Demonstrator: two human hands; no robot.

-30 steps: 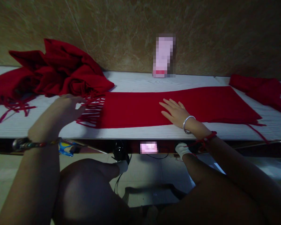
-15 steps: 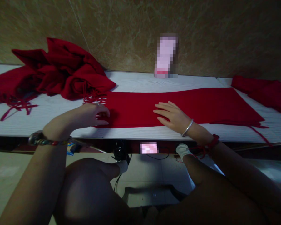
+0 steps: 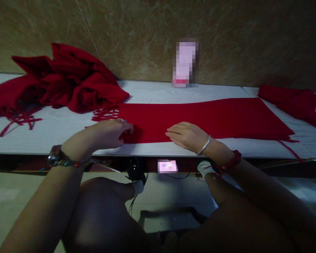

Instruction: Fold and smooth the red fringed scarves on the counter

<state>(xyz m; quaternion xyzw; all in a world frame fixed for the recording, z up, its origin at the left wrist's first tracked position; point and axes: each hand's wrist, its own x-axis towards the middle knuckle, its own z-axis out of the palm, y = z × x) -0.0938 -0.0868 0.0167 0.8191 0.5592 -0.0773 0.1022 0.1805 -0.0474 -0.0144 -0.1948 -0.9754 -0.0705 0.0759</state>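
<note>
A red scarf (image 3: pixel 208 117) lies folded into a long strip on the white tabletop, its fringe (image 3: pixel 106 111) at the left end. My left hand (image 3: pixel 109 133) rests over the fringed end near the front edge. Its fingers are bent, with thumb and forefinger apart; the other fingertips are partly hidden. Further right, my right hand (image 3: pixel 188 135) lies on the scarf near its front edge, fingers stretched out, close together and pointing left. Nothing shows in its grasp.
A crumpled red scarf (image 3: pixel 81 80) is heaped at the back left. Another red cloth (image 3: pixel 292 102) lies at the far right. A blurred pink object (image 3: pixel 185 63) stands against the marbled wall (image 3: pixel 239 42). The white table (image 3: pixel 152 90) has its front edge near my knees.
My left hand has shifted right onto the scarf, its fingers more bent. My right hand has slid slightly left and toward the front edge, with its fingers drawn closer together.
</note>
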